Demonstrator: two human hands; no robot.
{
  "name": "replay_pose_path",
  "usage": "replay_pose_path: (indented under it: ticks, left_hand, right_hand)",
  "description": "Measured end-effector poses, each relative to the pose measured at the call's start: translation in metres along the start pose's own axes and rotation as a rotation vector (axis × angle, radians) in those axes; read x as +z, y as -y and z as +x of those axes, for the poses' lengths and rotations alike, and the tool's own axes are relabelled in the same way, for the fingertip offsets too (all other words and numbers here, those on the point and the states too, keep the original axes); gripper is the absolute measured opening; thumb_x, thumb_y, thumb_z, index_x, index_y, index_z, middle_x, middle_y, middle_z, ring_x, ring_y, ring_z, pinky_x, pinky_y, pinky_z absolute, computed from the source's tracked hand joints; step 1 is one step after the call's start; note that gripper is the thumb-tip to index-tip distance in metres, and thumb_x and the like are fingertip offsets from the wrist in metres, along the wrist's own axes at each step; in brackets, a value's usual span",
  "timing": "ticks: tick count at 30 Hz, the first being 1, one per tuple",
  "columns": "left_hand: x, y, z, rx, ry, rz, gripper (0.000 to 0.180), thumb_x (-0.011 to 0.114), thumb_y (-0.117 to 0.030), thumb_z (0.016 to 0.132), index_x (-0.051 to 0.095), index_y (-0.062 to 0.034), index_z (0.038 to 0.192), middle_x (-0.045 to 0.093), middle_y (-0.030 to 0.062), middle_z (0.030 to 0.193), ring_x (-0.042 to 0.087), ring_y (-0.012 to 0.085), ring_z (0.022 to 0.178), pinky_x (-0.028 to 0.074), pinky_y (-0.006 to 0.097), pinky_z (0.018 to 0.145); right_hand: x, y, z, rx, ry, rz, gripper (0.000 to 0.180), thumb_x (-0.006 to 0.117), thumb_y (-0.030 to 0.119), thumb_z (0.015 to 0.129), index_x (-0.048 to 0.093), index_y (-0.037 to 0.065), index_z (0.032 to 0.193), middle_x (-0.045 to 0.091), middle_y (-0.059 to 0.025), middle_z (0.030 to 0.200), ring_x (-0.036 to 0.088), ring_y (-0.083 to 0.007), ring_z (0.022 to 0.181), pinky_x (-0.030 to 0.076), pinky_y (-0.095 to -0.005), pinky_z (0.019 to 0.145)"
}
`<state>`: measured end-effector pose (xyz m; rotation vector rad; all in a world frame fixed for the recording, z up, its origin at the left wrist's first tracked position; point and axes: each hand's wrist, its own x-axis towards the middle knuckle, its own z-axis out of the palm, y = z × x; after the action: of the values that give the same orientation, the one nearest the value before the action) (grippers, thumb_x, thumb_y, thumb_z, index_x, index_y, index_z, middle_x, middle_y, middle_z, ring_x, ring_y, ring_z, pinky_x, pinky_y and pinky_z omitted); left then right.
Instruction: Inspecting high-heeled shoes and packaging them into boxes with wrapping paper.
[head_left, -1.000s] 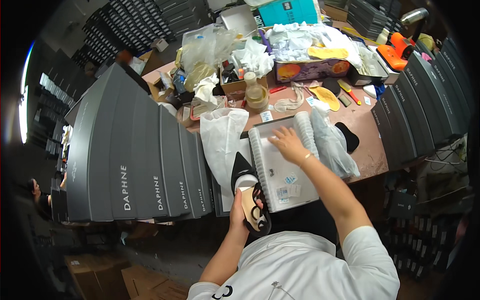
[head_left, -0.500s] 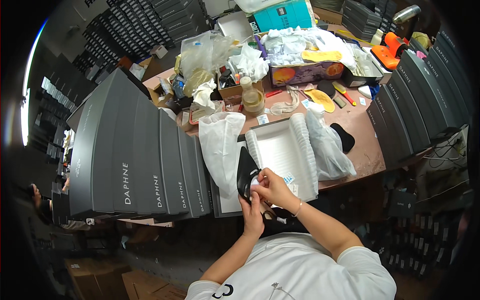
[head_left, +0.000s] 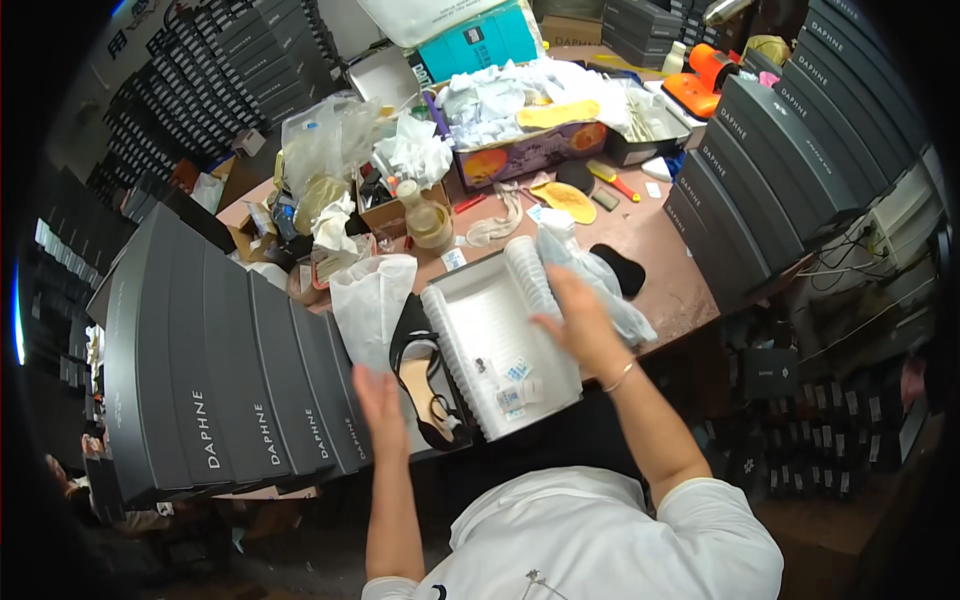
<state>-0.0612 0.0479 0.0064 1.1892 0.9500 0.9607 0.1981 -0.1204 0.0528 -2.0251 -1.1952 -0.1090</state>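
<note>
A black strappy high-heeled shoe (head_left: 419, 382) with a beige insole lies just left of the open shoe box, free of both hands. My left hand (head_left: 381, 408) is open beside the shoe, fingers stretched and empty. Over the right side of the open shoe box (head_left: 493, 300) is my right hand (head_left: 587, 325), its thumb and fingers apart. It is nearest to the white ribbed padding (head_left: 528, 268) and a clear plastic bag (head_left: 607, 283); whether it touches them I cannot tell. Small printed sachets (head_left: 515, 385) lie in the box. A white cloth bag (head_left: 372, 300) is behind the shoe.
Dark shoe boxes (head_left: 190, 370) stand in a row at the left, and more boxes (head_left: 765, 170) at the right. Farther back are a glass bottle (head_left: 428, 225), a purple carton (head_left: 525, 158) stuffed with white paper, a yellow-red brush (head_left: 614, 181) and an orange tool (head_left: 697, 85).
The black shoe, held in both hands before, now rests beside the box. My hands have let go and moved apart, left hand leftward, right hand to the box's right side. The view has shifted.
</note>
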Motion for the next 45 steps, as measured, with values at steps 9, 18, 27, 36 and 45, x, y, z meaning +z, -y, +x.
replay_pose_path:
  ticks: [9,18,27,36,45]
  left_hand:
    - [0.072,-0.029,-0.062,0.184,0.539,-0.008,0.049,0.067,-0.004,0.085,0.046,0.0057,0.129,0.047,0.0140,0.127,0.051,0.0219,0.118,0.042,0.033,0.103]
    - [0.135,-0.011,-0.093,-0.010,0.365,-0.253,0.043,0.060,-0.024,0.094,0.045,-0.0004,0.128,0.053,0.0080,0.121,0.052,0.0193,0.110,0.041,0.033,0.097]
    - [0.065,-0.029,-0.072,-0.143,0.235,-0.514,0.030,0.054,-0.024,0.098,0.051,-0.0042,0.121,0.058,0.0060,0.114,0.055,0.0160,0.106,0.046,0.032,0.090]
    - [-0.011,-0.026,-0.021,-0.403,0.425,-0.527,0.056,0.038,-0.046,0.099,0.048,0.0007,0.129,0.059,0.0157,0.118,0.061,0.0257,0.105,0.051,0.039,0.090]
    - [-0.007,-0.051,0.002,-0.371,0.237,-0.538,0.051,0.038,-0.045,0.099,0.055,-0.0020,0.121,0.061,0.0132,0.115,0.060,0.0259,0.104,0.049,0.038,0.091]
  right_hand:
    - [0.001,-0.123,-0.034,0.159,0.275,-0.316,0.031,0.067,0.017,0.071,0.055,0.002,0.096,0.064,-0.0205,0.082,0.064,-0.0378,0.078,0.050,-0.0472,0.069]
    - [-0.039,0.070,-0.024,0.061,0.123,0.345,0.017,0.059,0.007,0.087,0.057,-0.002,0.102,0.059,-0.0191,0.080,0.059,-0.0266,0.073,0.045,-0.0343,0.066]
    - [0.006,0.077,0.019,-0.512,0.049,0.045,0.020,0.073,0.017,0.073,0.066,0.017,0.092,0.060,-0.0025,0.121,0.040,-0.0332,0.130,0.015,-0.0606,0.110]
    - [-0.048,0.112,-0.004,-0.406,0.081,0.160,0.043,0.072,0.003,0.072,0.060,0.006,0.114,0.056,-0.0166,0.123,0.054,-0.0356,0.113,0.047,-0.0427,0.093]
    - [-0.073,0.051,0.004,-0.310,0.466,0.281,0.052,0.078,0.015,0.072,0.056,0.004,0.118,0.065,-0.0158,0.101,0.066,-0.0319,0.085,0.053,-0.0359,0.074]
